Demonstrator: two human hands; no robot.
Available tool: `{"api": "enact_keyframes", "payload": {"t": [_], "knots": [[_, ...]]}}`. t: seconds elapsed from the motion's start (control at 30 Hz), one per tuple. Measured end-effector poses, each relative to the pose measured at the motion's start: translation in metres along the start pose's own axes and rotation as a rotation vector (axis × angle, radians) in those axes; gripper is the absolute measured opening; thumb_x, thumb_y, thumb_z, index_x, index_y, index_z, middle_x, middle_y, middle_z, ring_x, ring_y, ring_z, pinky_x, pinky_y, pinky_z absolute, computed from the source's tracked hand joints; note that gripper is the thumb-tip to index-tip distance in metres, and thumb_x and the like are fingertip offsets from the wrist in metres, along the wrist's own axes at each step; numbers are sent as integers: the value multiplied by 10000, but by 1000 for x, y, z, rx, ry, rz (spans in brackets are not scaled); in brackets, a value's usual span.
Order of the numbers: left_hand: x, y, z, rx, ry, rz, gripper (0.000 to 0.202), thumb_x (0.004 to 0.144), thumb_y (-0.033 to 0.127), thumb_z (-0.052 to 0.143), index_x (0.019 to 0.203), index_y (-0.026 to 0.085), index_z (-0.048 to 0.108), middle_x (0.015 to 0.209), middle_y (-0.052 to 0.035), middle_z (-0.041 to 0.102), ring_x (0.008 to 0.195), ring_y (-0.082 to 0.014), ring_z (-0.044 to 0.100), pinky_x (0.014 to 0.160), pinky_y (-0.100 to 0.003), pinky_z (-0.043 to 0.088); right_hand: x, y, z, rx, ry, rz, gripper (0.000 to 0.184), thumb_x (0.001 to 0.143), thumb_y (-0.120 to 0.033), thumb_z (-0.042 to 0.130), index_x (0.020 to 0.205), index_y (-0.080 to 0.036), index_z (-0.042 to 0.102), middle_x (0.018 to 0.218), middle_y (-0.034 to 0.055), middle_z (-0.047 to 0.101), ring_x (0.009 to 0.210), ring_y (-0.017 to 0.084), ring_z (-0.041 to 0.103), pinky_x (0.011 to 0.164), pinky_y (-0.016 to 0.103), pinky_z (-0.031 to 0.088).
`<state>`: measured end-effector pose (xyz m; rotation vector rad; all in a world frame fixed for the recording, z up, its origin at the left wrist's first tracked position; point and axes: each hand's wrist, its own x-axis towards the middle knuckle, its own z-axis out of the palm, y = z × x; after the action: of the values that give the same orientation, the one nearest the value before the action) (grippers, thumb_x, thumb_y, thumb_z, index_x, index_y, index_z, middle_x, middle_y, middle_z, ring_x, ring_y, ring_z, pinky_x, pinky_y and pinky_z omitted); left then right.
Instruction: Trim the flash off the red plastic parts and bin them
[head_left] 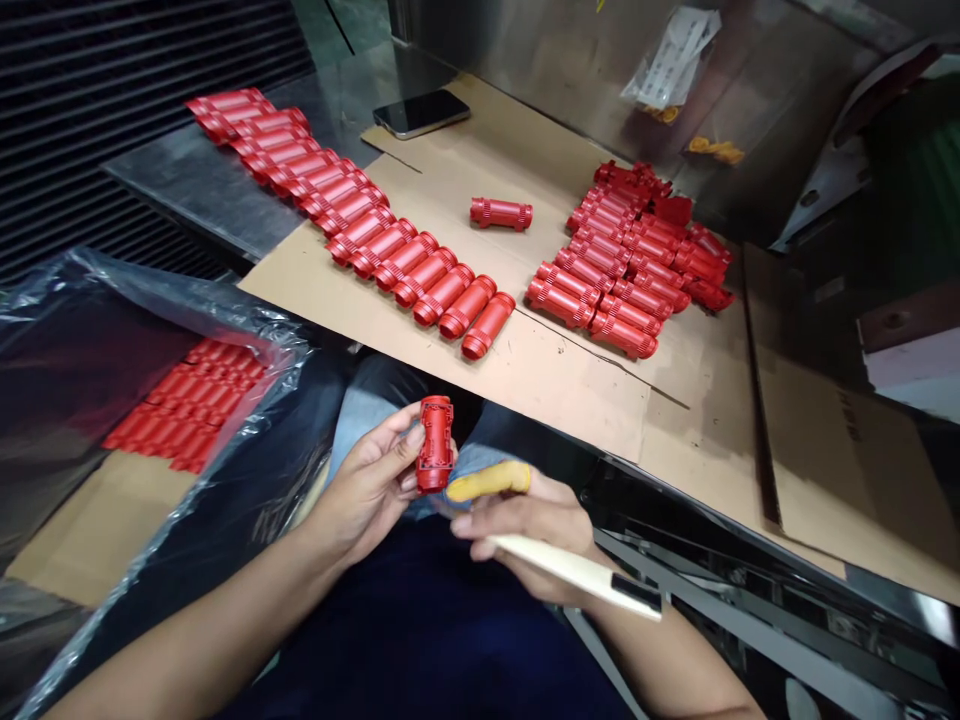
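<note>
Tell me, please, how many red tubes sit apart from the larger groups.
2: one red tube in the left hand, and another lying on the cardboard between the long row and the pile. I cannot rule out hidden ones.

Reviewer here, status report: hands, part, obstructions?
Left hand gripping red part. Right hand holding pale tool, yellow finger cover beside part. No obstruction visible between them.

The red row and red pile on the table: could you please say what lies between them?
One red part lies there on the cardboard, in the head view.
</note>
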<state>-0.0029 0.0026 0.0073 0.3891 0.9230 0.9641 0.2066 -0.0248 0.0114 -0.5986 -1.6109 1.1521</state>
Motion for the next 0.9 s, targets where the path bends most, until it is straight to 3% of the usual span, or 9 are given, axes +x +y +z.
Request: {"api": "enact_keyframes", "payload": {"t": [0.2,0.6,0.7,0.8,0.9], "knots": [[-2,-1,2,-8,-37,11,487,944,355,868,1354,150,705,844,-49,697,583,-68,433,568,-199,399,4,4,-9,-289,-2,-132,356,1025,-116,766,1371,-200,768,1236,126,812,992,232,795,799,380,708],[-2,-2,0,-13,-38,-11,508,951,358,861,1386,159,689,810,-22,642,590,-68,410,573,-191,407,6,11,-9,-325,-16,-161,333,1040,-173,763,1370,-216,755,1260,102,807,972,213,799,830,349,714],[-2,-2,-2,-22,-20,-31,513,929,358,883,1365,157,702,784,-4,616,572,-55,384,559,-179,409,12,7,-15,-311,-104,-157,250,1089,-221,702,1334,-199,744,1231,104,809,991,209,788,841,359,711],[-1,-3,-4,-20,-25,-57,471,927,358,884,1323,157,728,791,-7,617,560,-46,361,531,-165,381,21,1,-21,-423,-253,-81,233,1114,-221,661,1337,-202,726,1124,74,812,911,167,772,780,290,703],[1,-5,-5,-21,-38,-97,392,939,352,872,1258,152,762,761,4,589,542,-42,340,497,-155,337,28,-2,-22,-662,-359,-279,167,1073,-139,693,1219,-170,767,1113,102,828,827,182,760,675,291,679]]}}
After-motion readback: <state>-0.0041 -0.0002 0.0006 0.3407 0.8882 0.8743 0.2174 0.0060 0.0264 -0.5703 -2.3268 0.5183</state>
